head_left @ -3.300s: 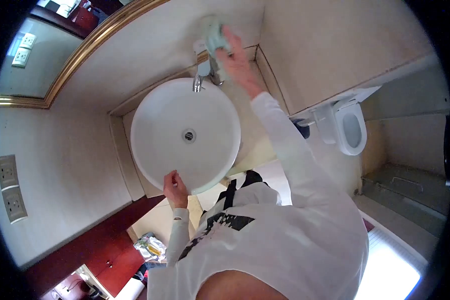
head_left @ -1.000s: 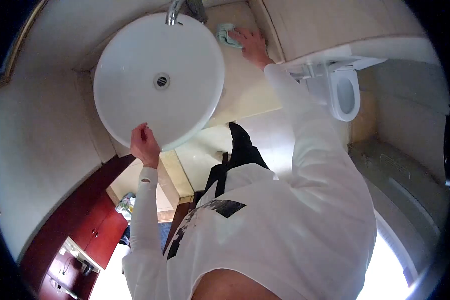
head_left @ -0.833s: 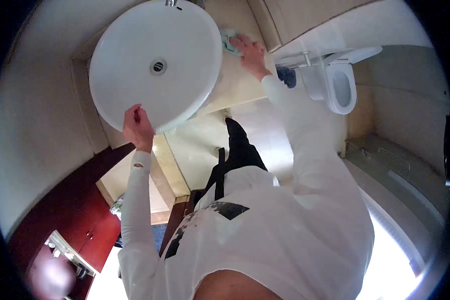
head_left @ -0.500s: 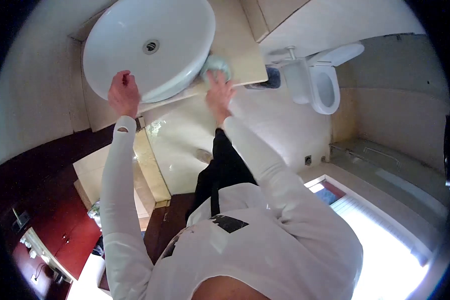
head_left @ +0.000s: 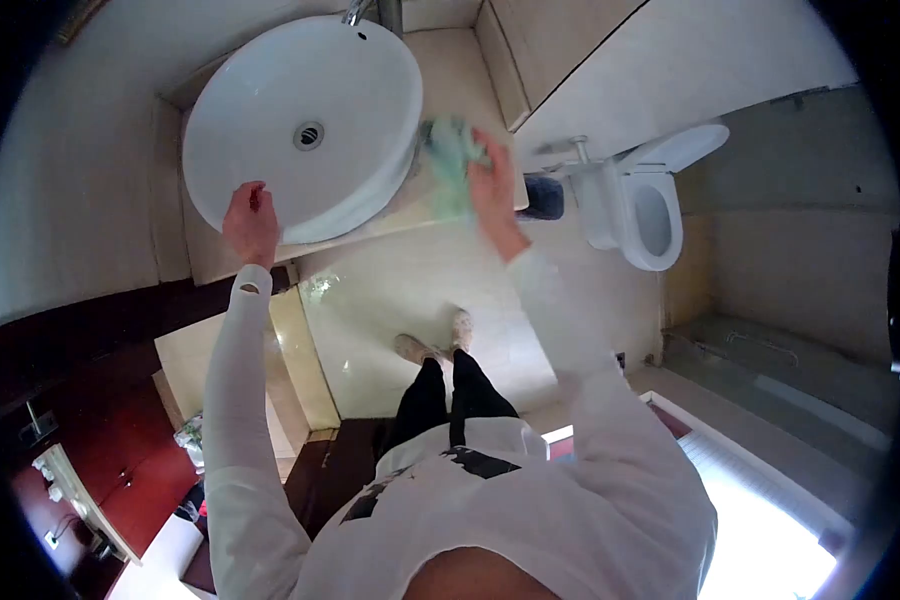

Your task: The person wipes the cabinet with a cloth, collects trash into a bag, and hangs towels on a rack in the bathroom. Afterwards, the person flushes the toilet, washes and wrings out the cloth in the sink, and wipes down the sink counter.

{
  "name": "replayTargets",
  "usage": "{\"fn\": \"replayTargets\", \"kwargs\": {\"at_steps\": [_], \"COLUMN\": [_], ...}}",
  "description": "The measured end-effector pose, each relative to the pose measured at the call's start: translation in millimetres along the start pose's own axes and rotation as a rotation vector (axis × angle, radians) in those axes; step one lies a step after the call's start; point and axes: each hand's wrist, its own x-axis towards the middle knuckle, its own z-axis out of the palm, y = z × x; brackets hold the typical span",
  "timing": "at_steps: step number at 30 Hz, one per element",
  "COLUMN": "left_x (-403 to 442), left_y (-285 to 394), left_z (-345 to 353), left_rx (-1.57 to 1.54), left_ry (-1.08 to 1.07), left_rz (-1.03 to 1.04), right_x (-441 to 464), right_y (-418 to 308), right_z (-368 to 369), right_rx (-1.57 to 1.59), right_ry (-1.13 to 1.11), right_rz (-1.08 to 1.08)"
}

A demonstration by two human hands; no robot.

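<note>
My right hand (head_left: 493, 190), blurred by motion, holds a pale green cloth (head_left: 452, 155) against the beige countertop (head_left: 460, 75), to the right of the white washbasin (head_left: 360, 85). The cloth is smeared too, with part of it under my fingers. My left hand (head_left: 252, 225) is curled closed at the near left rim of the basin, with nothing seen in it. Whether it touches the rim I cannot tell. The basin's metal drain (head_left: 309, 136) lies in its middle.
A chrome faucet (head_left: 356, 12) stands behind the basin. To the right are a dark bin (head_left: 543, 197) beside the counter and a white toilet (head_left: 653, 220) with its lid up. Below the counter lies the pale tiled floor (head_left: 370, 300), where my feet stand.
My right hand has moved to the right along the counter with the cloth, which is now spread wider. The view has shifted, bringing the faucet into sight. My left hand stays by the rim.
</note>
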Motion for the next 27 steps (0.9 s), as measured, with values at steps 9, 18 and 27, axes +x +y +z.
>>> {"fn": "replayTargets", "kwargs": {"at_steps": [9, 18, 27], "left_x": [0, 3, 0], "left_y": [7, -24, -9], "left_z": [-7, 7, -3], "left_rx": [0.013, -0.066, -0.127], "left_ry": [-0.041, -0.058, -0.094], "left_rz": [-0.095, -0.099, -0.154], "right_x": [79, -142, 4], "right_y": [47, -61, 22], "right_z": [89, 99, -35], "right_rx": [0.121, 0.036, -0.362], "right_ry": [-0.124, -0.314, -0.424], "right_rz": [0.483, 0.711, -0.25]}}
